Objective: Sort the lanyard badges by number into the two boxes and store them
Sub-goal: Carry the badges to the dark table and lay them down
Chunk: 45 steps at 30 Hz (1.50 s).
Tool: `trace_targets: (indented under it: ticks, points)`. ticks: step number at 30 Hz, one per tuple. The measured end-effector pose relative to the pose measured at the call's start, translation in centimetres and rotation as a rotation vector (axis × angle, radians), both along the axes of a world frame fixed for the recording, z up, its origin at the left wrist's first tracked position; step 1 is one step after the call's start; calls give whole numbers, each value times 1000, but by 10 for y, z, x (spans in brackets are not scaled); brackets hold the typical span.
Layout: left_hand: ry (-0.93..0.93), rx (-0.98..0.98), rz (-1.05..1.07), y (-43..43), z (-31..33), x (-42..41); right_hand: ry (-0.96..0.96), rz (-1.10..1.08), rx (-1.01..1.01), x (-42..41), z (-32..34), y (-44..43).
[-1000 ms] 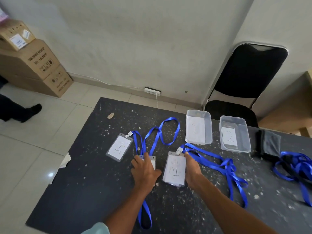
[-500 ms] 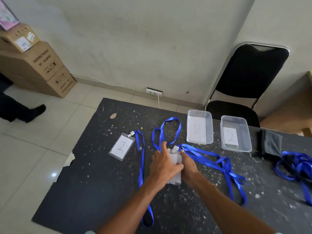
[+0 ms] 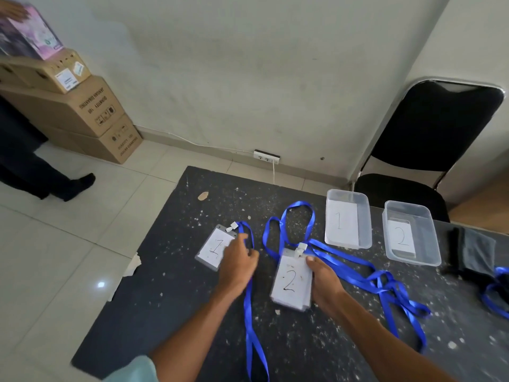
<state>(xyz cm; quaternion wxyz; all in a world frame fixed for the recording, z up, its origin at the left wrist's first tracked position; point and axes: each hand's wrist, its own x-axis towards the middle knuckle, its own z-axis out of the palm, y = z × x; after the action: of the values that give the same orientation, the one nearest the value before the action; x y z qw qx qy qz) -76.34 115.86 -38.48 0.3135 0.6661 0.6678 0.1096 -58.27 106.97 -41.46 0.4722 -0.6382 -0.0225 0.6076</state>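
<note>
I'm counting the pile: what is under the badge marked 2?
Edges of more badge holders show beneath the badge marked 2, at its bottom; their count and numbers are covered.

1. Black table (image 3: 192, 312) across the lower frame, speckled with pale flecks and chips.
2. Bright blue lanyard straps (image 3: 358, 274) at centre; more blue straps (image 3: 495, 293) at the right edge.
3. Grey-edged badge (image 3: 213, 248), centre left: white card, black handwritten "1".
4. Badge stack (image 3: 292, 282) at centre: white card, black "2", small dark specks.
5. Two clear plastic boxes, centre right, each with a white slip: box marked "1" (image 3: 365, 216), box marked "2" (image 3: 429, 235).
6. Dark grey cloth (image 3: 473, 249) with a black edge, far right.
7. Black chair (image 3: 429, 125) with a silver frame, upper right.
8. Brown cardboard cartons (image 3: 82, 111) with black print, upper left; pink and purple package (image 3: 33, 34) above.
9. Off-white wall (image 3: 248, 64); glossy white floor tiles (image 3: 55, 257); pale teal sleeve (image 3: 132, 370), bottom edge.
</note>
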Motion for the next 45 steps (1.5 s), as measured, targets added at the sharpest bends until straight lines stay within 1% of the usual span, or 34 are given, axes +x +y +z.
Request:
trace_targets:
  ticks: [2,4,5,7,9,11,13,15,17,19,21,24,26,28,30,32,34,36,39,40,42,43,45]
  points:
    - [216,60,-18,26,-11,-26,0,-14,-22,2,-7,3]
    - [389,-7,-66,45,-20,-45,-8,-28,-38,5,-14,6]
    - [431,-45,-93,51,-25,-51,-8,-37,-44,6,-15,8]
    - [450,-86,-125,59,-32,-55,-2,-51,-62,9,-17,9]
    - [455,-79,-141,60,-37,-52,6,-66,-77,11,-19,10]
    - [454,-69,-137,59,-39,-48,9,-74,-78,12,-20,8]
    - [439,-107,-107,58,-38,-46,6,-79,-70,12,-21,5]
    - [407,-154,-83,54,-36,-46,1,-83,-71,12,-18,2]
    - [334,-186,-41,48,-32,-43,1,-87,-69,13,-14,-2]
    - [233,-229,12,39,-26,-34,-5,-97,-73,16,-10,-5]
    - [93,-282,38,28,-16,-20,-29,-111,-67,19,-6,-9]
    - [-113,-283,-10,1,12,15,-64,-124,-31,22,5,-16]
    - [-187,-279,-79,-25,29,49,-62,-130,-14,26,16,-22]
    - [-168,-258,-155,-53,35,83,-51,-124,-1,34,25,-29]
    - [-67,-227,-223,-82,38,114,-11,-118,28,45,34,-38]
    - [23,-204,-234,-109,42,139,11,-131,50,61,45,-51]
    - [66,-132,-241,-134,46,160,33,-159,61,80,55,-70]
    - [77,-121,-241,-154,47,179,61,-219,61,102,58,-94]
    - [3,-147,-314,-182,48,209,103,-178,109,132,66,-135]
    - [-42,-167,-351,-191,49,216,88,-162,125,142,69,-149]
    - [-238,-233,-383,-208,55,231,43,-170,153,169,68,-177]
    - [-361,-274,-343,-216,56,238,23,-168,161,181,72,-190]
    - [-528,-435,-123,-231,60,251,17,-165,159,205,79,-215]
